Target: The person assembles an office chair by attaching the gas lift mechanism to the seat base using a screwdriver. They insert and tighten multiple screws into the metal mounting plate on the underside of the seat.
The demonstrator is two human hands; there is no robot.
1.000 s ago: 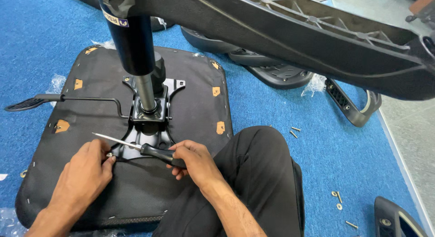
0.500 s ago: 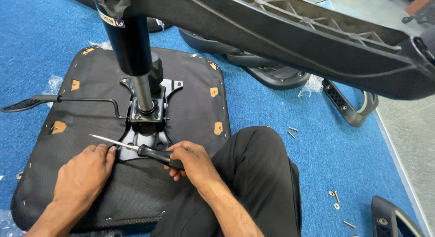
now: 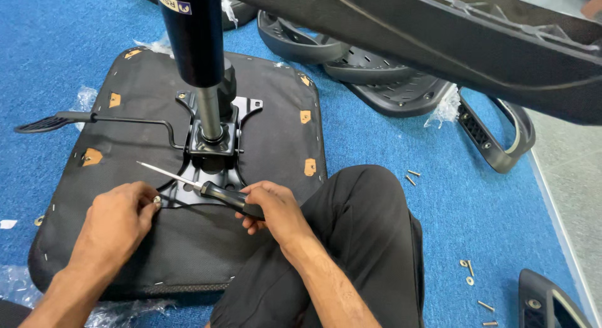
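Seat pan (image 3: pixel 125 240), black, upturned on the blue carpet floor, with its metal mounting plate (image 3: pixel 213 146) and gas-lift column (image 3: pixel 197 46) standing up from the middle; a lever (image 3: pixel 94 120) runs off toward the left edge. Left hand (image 3: pixel 116 224) — fingers pinched narrow on a small bolt with washer (image 3: pixel 155 201) at the plate's near-left corner. Right hand (image 3: pixel 273 206) — closed around the black handle of a screwdriver (image 3: pixel 207 189), whose shaft lies slanted across the plate, tip pointing left and clear of the bolt. Risks, as judged: the bolt could tip or cross-thread if started askew; the sharp tip lies near the left fingers; a dropped bolt could roll among the loose screws (image 3: pixel 411 176) on the carpet by the knee (image 3: pixel 370 196).
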